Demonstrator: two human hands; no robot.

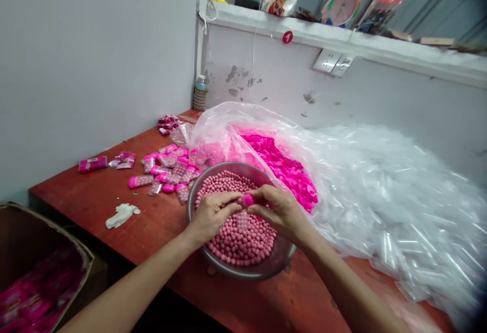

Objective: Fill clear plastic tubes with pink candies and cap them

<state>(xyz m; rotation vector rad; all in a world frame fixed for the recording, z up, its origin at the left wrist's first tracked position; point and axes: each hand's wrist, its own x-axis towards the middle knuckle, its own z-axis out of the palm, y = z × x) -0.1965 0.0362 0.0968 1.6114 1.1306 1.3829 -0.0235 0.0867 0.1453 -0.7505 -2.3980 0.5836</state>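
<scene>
Both my hands meet above a grey bowl (262,273) of round pink beads (239,252). Between the fingertips of my right hand (279,210) is a bright pink cap (248,200). My left hand (215,214) pinches at the cap's left side, on something small that blurs with the beads. A clear container (242,220) seems to hang under the cap; its edges are hard to make out. Left of the bowl lie several filled containers with pink caps (177,167). Behind it, an open plastic bag holds loose pink caps (279,163).
A big heap of clear containers in plastic (380,186) covers the right side of the red table (152,226). Pink packets (92,164) and a crumpled white piece (122,215) lie at the left. A cardboard box (85,267) stands lower left. Above runs a shelf (315,34).
</scene>
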